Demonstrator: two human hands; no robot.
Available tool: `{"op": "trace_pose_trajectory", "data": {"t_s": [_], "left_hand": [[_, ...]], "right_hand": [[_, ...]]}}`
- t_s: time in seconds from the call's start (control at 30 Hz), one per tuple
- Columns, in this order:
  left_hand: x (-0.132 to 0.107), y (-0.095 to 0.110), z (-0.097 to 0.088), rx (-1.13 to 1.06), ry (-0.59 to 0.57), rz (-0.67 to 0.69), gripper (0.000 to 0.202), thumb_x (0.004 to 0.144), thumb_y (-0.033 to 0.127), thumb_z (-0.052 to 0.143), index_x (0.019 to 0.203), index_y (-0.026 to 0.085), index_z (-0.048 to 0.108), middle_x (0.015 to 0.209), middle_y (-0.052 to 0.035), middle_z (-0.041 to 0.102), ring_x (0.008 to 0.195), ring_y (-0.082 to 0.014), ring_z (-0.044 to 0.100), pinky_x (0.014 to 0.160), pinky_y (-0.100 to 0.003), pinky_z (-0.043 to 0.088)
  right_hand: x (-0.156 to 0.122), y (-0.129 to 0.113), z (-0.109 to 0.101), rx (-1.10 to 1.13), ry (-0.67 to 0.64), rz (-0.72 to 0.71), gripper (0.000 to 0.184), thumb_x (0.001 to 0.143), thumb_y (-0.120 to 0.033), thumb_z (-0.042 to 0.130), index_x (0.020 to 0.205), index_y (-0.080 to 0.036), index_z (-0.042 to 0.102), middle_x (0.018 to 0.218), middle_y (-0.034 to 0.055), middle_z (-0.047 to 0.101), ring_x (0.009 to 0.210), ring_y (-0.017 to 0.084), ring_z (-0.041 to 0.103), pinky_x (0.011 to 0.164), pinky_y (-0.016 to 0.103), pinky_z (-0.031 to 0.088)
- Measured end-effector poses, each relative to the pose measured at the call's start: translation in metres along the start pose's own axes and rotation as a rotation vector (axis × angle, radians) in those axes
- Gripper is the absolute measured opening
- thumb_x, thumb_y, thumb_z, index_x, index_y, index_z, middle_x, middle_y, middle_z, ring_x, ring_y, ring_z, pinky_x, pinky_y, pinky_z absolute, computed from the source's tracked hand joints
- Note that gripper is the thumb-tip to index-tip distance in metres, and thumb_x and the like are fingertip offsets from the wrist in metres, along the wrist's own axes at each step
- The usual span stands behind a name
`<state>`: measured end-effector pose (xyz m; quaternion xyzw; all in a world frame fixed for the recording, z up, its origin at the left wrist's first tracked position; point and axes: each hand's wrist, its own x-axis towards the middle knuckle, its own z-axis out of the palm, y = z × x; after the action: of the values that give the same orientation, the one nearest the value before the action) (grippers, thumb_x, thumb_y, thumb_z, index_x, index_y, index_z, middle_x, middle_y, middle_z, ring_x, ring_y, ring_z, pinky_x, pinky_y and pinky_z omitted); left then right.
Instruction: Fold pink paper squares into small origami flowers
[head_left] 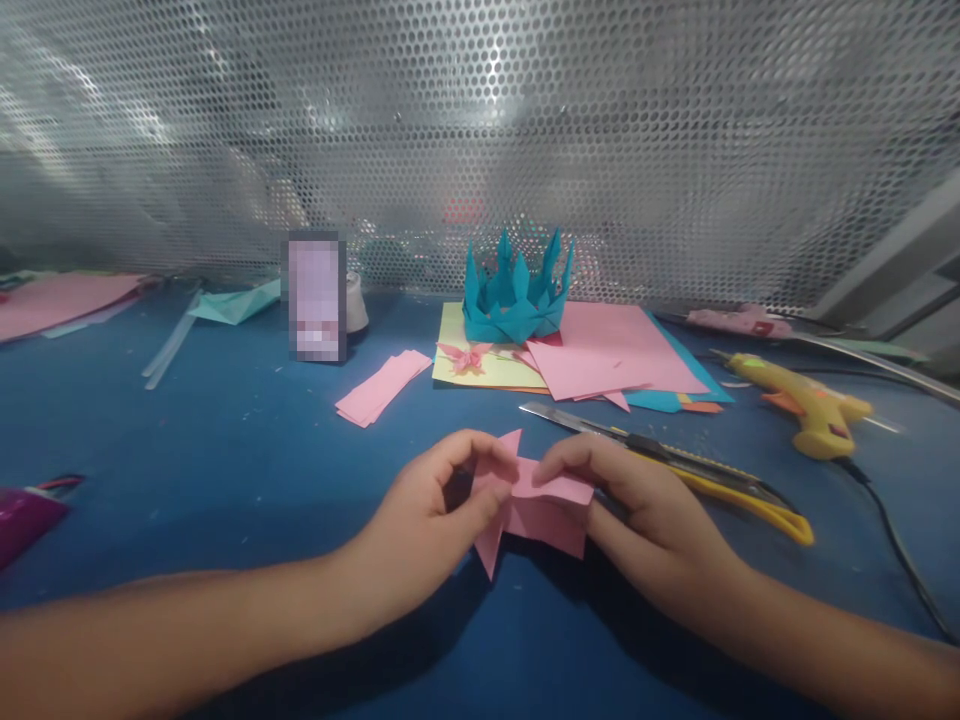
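Note:
Between both hands is a partly folded piece of pink paper (551, 515), with pointed flaps at its left end and a wider, open fold at its right. My left hand (442, 500) pinches the pointed end between thumb and fingers. On the other end, my right hand (637, 500) has its fingertips on the upper flap, the thumb partly hidden behind the paper. A utility knife (637, 445) with its blade out and scissors with yellow handles (772, 515) lie just beyond my right hand. A stack of pink paper strips (384, 388) rests past my left hand.
A blue folded-paper crown (517, 300) stands on coloured sheets (637, 350), beside a small pink paper figure (466, 358). A yellow glue gun (806, 400) with its cord lies right. A blurred phone (316, 300) stands upright before a perforated metal panel (480, 130).

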<state>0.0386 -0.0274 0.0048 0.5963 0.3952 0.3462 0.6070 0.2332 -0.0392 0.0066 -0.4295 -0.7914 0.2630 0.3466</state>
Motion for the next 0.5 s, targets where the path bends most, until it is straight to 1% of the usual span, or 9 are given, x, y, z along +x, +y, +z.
{"op": "trace_pose_trajectory", "data": {"t_s": [0.07, 0.13, 0.23, 0.33, 0.5], "left_hand": [[0.0012, -0.0024, -0.0003, -0.102, 0.028, -0.026, 0.030, 0.083, 0.027, 0.059, 0.110, 0.022, 0.046, 0.083, 0.0018, 0.055, 0.077, -0.0121, 0.054, 0.071, -0.025, 0.044], [0.0027, -0.0034, -0.0007, -0.142, 0.032, -0.065, 0.036, 0.080, 0.028, 0.063, 0.111, 0.021, 0.046, 0.084, 0.0009, 0.058, 0.077, -0.0127, 0.056, 0.072, -0.027, 0.046], [0.0042, -0.0033, 0.0001, -0.138, 0.007, -0.085, 0.026, 0.079, 0.026, 0.065, 0.099, 0.016, 0.054, 0.093, -0.0029, 0.062, 0.085, -0.0139, 0.058, 0.079, -0.028, 0.045], [0.0039, -0.0036, 0.0024, -0.169, -0.013, -0.063, 0.021, 0.079, 0.023, 0.065, 0.096, 0.017, 0.054, 0.090, -0.0006, 0.062, 0.084, -0.0123, 0.059, 0.077, -0.026, 0.046], [0.0017, -0.0066, 0.0056, -0.212, -0.042, -0.058, 0.021, 0.079, 0.019, 0.065, 0.096, 0.018, 0.053, 0.087, 0.0018, 0.062, 0.081, -0.0099, 0.059, 0.074, -0.024, 0.046]], "right_hand": [[0.0000, -0.0007, 0.0005, 0.004, 0.007, 0.022, 0.029, 0.076, -0.002, 0.041, 0.090, -0.023, 0.056, 0.081, -0.0005, 0.065, 0.070, 0.013, 0.060, 0.063, 0.024, 0.048], [0.0006, -0.0017, 0.0010, 0.021, -0.002, 0.057, 0.025, 0.078, -0.004, 0.042, 0.087, -0.022, 0.056, 0.080, -0.0005, 0.064, 0.071, 0.013, 0.060, 0.063, 0.024, 0.047], [0.0019, -0.0034, 0.0021, 0.070, -0.003, 0.103, 0.020, 0.080, -0.007, 0.045, 0.084, -0.022, 0.057, 0.081, 0.0002, 0.065, 0.072, 0.014, 0.060, 0.064, 0.025, 0.048], [0.0030, -0.0050, 0.0037, 0.125, 0.015, 0.133, 0.013, 0.081, -0.013, 0.048, 0.082, -0.021, 0.058, 0.078, 0.0013, 0.066, 0.073, 0.016, 0.062, 0.062, 0.026, 0.049], [0.0043, -0.0060, 0.0060, 0.125, 0.104, 0.171, 0.007, 0.079, -0.017, 0.053, 0.077, -0.020, 0.058, 0.073, 0.0015, 0.065, 0.066, 0.016, 0.061, 0.059, 0.027, 0.050]]}}
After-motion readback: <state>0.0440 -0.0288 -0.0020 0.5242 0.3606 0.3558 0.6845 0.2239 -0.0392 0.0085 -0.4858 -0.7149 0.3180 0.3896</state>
